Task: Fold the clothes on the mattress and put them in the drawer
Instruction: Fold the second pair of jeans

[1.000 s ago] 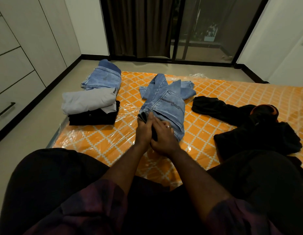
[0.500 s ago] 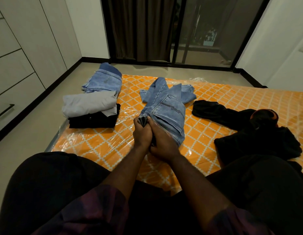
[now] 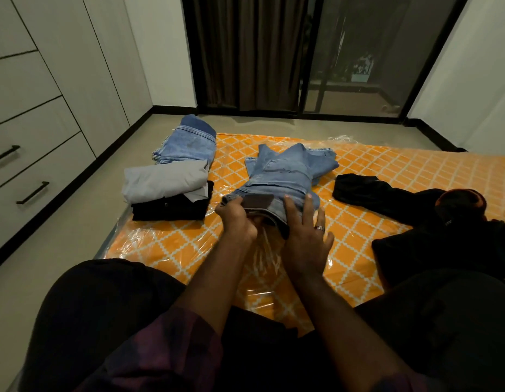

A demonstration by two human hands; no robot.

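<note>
Gripping jeans (image 3: 285, 176) waistband, left hand (image 3: 238, 219), right hand (image 3: 305, 236) flat, mid-mattress (image 3: 387, 171)

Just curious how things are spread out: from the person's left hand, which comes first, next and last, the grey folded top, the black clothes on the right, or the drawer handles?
1. Grey folded top, just left of the left hand, on the stack.
2. Black clothes, across the mattress to the right.
3. Drawer handles, off the mattress at far left.

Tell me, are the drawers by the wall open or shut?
Shut. Both drawers sit flush with the cabinet front; no gap shows.
</note>
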